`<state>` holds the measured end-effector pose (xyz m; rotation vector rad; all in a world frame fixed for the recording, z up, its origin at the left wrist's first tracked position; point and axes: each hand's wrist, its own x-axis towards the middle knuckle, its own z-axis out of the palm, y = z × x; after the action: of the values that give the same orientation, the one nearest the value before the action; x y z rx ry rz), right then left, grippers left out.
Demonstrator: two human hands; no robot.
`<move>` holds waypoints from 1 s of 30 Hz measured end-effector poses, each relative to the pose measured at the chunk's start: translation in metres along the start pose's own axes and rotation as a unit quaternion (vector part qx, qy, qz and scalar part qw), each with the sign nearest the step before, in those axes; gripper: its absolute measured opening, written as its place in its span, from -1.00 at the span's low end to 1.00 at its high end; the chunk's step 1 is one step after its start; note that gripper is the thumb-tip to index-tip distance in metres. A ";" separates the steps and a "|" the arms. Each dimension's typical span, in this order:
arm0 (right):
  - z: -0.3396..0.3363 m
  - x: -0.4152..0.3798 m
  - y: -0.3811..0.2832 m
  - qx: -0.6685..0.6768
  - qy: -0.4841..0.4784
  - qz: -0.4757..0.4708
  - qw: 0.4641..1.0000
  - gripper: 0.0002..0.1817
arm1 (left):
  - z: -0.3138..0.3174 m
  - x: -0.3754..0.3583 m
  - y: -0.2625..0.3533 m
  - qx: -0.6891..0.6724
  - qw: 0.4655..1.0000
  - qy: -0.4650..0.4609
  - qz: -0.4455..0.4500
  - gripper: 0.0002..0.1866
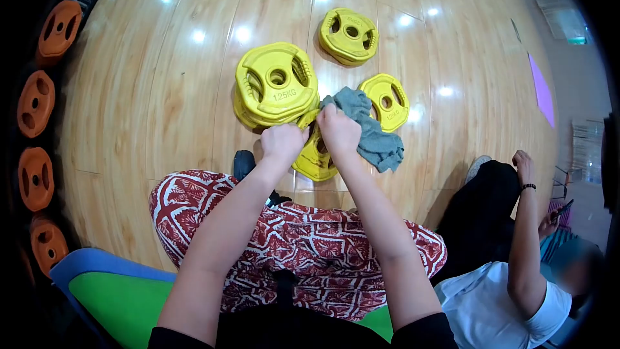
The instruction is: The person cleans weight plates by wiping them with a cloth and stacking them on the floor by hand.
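My left hand (284,143) is closed on the upper rim of a yellow weight plate (315,163), which stands tilted in front of my legs. Beside it, my right hand (340,130) is closed at the same plate, with a grey-green cloth (378,139) bunched at its fingers and draping to the right. My hands hide part of the plate. Just beyond my left hand is a stack of yellow weight plates (278,94), the top one marked 1.25KG. Another yellow plate (387,106) lies flat, partly under the cloth's edge.
A smaller yellow plate stack (349,35) sits farther off on the wooden floor (161,90). Orange plates (36,178) line the left side. A green mat (116,300) lies under me. At right sits a person (491,297) holding a phone (563,208).
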<state>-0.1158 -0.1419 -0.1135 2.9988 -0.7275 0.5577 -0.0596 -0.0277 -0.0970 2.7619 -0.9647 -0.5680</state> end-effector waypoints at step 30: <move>0.002 0.005 0.024 -0.073 -0.079 0.056 0.993 -0.79 | 0.004 -0.002 0.000 -0.018 0.999 0.028 0.013 -0.55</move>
<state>-0.1213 -0.1656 -0.1158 2.9039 -0.9072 0.2582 -0.0626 -0.0266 -0.1005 2.7141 -0.9674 -0.4966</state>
